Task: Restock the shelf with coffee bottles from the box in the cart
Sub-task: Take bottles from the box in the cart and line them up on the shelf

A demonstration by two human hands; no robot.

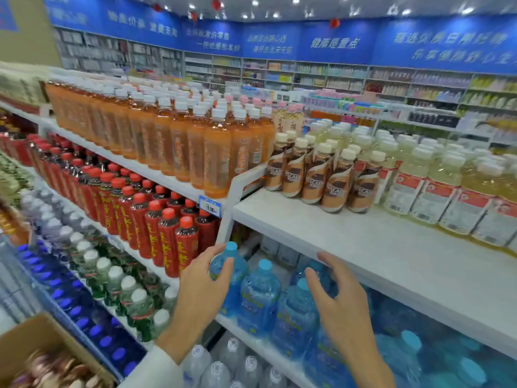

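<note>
Several brown-labelled coffee bottles (319, 177) with cream caps stand at the back left of a white shelf (363, 247), whose front is bare. At the bottom left, an open cardboard box (36, 340) holds more coffee bottles (53, 371), seen from above and blurred. My left hand (201, 287) hangs in front of the shelf below, fingers spread and empty, overlapping a blue bottle (232, 264). My right hand (341, 306) is also empty with fingers apart, just under the white shelf's front edge.
Orange tea bottles (179, 141) fill the higher shelf to the left. Pale yellow bottles (436, 191) stand right of the coffee. Red-capped bottles (156, 219) and blue water bottles (265, 298) fill lower shelves. A price tag (210, 207) hangs on the shelf edge.
</note>
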